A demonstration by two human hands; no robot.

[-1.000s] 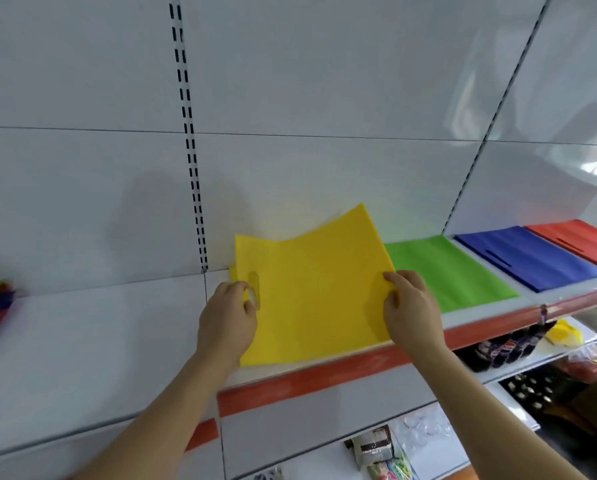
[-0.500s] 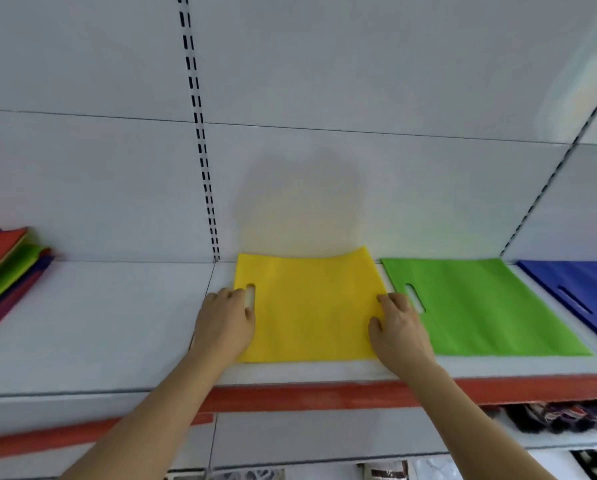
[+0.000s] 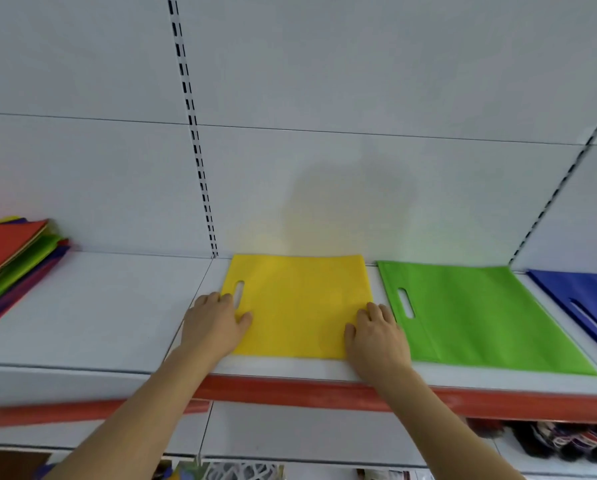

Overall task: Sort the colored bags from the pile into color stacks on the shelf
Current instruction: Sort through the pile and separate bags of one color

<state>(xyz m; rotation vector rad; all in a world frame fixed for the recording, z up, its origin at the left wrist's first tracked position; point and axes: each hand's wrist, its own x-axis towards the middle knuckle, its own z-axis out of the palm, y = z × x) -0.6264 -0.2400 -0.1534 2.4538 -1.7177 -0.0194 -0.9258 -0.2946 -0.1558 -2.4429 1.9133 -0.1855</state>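
Note:
A yellow bag (image 3: 299, 306) lies flat on the white shelf (image 3: 110, 306), its handle slot at the left. My left hand (image 3: 214, 323) rests on its left edge with the thumb on the bag. My right hand (image 3: 376, 337) presses flat on its right edge. A green bag (image 3: 480, 320) lies flat just to the right, and a blue bag (image 3: 588, 299) lies beyond it at the frame's edge. The mixed pile of colored bags (image 3: 10, 265), red on top, sits at the far left of the shelf.
The shelf has a red front strip (image 3: 324, 393) and a white back panel with a slotted upright (image 3: 193, 133). Bare shelf lies between the pile and the yellow bag. A lower shelf holds dark packaged goods (image 3: 560, 441) at the bottom right.
The yellow bag went from held up and curved to lying flat on the shelf. Both hands came down with it onto its side edges. The camera view swung left, bringing the pile into view.

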